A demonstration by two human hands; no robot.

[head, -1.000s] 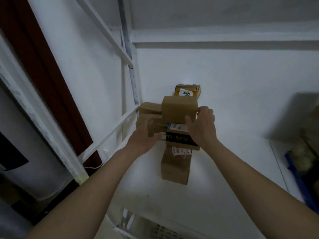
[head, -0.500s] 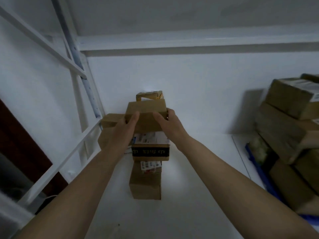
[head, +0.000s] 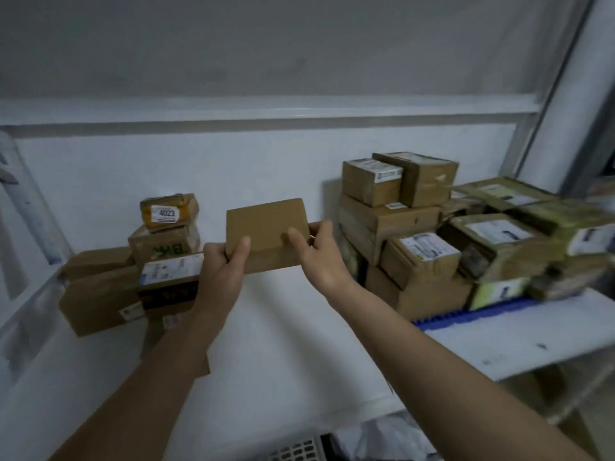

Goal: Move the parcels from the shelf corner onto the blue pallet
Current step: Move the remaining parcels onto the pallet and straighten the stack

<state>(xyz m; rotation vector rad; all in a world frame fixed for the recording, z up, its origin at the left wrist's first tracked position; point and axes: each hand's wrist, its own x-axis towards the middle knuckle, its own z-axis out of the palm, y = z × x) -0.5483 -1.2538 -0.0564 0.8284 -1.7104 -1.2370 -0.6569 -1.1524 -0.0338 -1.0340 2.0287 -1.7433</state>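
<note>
Both hands hold one plain brown parcel (head: 266, 234) above the white shelf (head: 283, 344), between the two stacks. The left hand (head: 221, 271) has its grip curled round the parcel's left lower corner; the right hand (head: 319, 254) pinches its right edge. More parcels (head: 146, 261) sit in the left corner; stacked boxes (head: 432, 234) cover the blue pallet (head: 466, 316) at right.
</note>
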